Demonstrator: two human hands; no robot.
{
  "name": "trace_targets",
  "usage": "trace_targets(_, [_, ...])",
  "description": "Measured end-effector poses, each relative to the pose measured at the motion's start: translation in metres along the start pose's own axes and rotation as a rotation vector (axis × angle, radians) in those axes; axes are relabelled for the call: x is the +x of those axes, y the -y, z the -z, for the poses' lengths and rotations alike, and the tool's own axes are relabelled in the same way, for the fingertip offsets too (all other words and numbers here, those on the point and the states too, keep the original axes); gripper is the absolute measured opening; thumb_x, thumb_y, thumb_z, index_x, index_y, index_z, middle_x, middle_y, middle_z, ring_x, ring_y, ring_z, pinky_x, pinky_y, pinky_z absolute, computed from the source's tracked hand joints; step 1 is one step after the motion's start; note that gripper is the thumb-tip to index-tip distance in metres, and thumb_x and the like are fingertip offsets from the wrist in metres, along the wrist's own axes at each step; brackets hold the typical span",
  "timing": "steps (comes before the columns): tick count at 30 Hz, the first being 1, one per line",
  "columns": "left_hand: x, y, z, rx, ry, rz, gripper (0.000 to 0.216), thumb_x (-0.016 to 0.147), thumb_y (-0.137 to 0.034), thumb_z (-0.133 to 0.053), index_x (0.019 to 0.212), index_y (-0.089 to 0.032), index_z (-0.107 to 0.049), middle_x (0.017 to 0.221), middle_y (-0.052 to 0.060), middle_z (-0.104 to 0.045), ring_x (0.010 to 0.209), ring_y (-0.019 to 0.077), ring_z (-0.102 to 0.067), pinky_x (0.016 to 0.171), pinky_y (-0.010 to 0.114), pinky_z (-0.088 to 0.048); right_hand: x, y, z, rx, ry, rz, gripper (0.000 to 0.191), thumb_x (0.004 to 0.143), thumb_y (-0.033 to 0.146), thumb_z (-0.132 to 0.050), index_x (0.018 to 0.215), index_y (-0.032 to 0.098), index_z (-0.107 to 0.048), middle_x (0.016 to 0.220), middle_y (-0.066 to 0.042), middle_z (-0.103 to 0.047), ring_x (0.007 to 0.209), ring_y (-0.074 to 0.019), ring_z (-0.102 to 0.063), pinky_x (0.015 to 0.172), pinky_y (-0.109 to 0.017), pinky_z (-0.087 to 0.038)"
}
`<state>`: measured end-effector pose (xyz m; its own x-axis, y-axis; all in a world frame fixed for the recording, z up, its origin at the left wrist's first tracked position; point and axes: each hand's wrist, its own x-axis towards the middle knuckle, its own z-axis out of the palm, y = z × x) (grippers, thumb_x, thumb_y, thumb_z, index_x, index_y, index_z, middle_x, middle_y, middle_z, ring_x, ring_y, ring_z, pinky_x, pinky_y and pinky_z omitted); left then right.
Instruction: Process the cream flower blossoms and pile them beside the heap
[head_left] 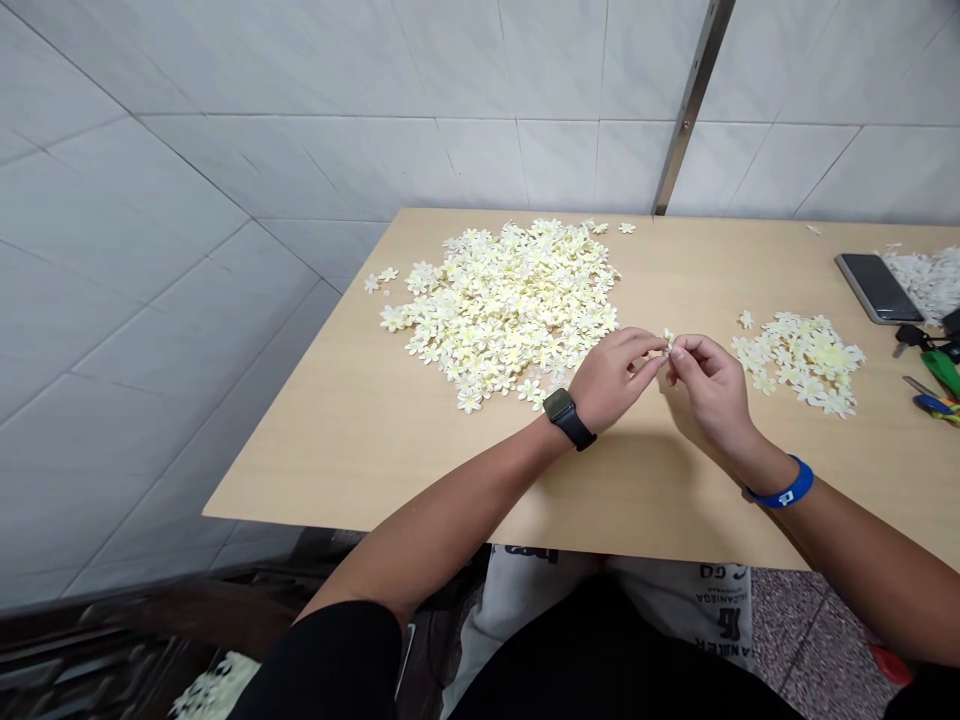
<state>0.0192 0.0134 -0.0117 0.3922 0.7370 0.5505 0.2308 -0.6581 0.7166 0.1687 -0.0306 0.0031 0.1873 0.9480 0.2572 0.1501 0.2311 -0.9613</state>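
Observation:
My left hand [615, 380], with a black watch on its wrist, and my right hand [712, 385], with a blue wristband, meet above the wooden table [360, 430]. Both pinch one small cream flower piece [667, 340] between their fingertips. A big heap of cream artificial flowers [510, 300] lies just left of and behind my left hand. A smaller pile of the same flowers [806, 360] lies to the right of my right hand.
A phone [874, 287] lies face up at the far right, beside a pile of white pieces [930, 280], keys and green and blue tools [937, 385]. Tiled walls stand behind and to the left. A few flowers lie on the floor [210, 690].

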Motion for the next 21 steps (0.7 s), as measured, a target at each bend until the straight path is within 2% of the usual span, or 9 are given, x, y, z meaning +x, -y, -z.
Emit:
trace_targets(6, [0.0003, 0.0027, 0.0005, 0.014, -0.017, -0.037, 0.014, 0.098, -0.021, -0.062, 0.103, -0.017, -0.074, 0.104, 0.007, -0.074, 0.096, 0.0136, -0.068, 0.071, 0.022, -0.057, -0.0003, -0.0016, 0.0012, 0.051, 0.019, -0.025, 0.033, 0.086, 0.053, -0.074, 0.079, 0.022, -0.065, 0.064, 0.001, -0.054, 0.061, -0.0143, -0.048, 0.058, -0.029, -0.04])
trace_targets(19, [0.0006, 0.0038, 0.0012, -0.014, -0.033, -0.048, 0.014, 0.097, -0.02, -0.062, 0.099, -0.017, -0.075, 0.101, 0.007, -0.075, 0.093, 0.014, -0.069, 0.07, 0.023, -0.056, -0.0013, -0.0026, -0.0001, 0.115, 0.023, -0.069, 0.035, 0.081, 0.055, -0.078, 0.078, 0.022, -0.067, 0.063, 0.002, -0.052, 0.059, -0.0132, -0.045, 0.054, -0.028, -0.036])
trace_targets(21, [0.0009, 0.0044, 0.0021, 0.004, -0.028, -0.054, 0.014, 0.098, -0.019, -0.061, 0.099, -0.017, -0.075, 0.101, 0.007, -0.075, 0.094, 0.0144, -0.069, 0.075, 0.025, -0.057, -0.0006, -0.0023, 0.0006, 0.107, 0.023, -0.069, 0.036, 0.081, 0.056, -0.079, 0.077, 0.022, -0.067, 0.063, 0.001, -0.052, 0.059, -0.0134, -0.045, 0.054, -0.028, -0.036])
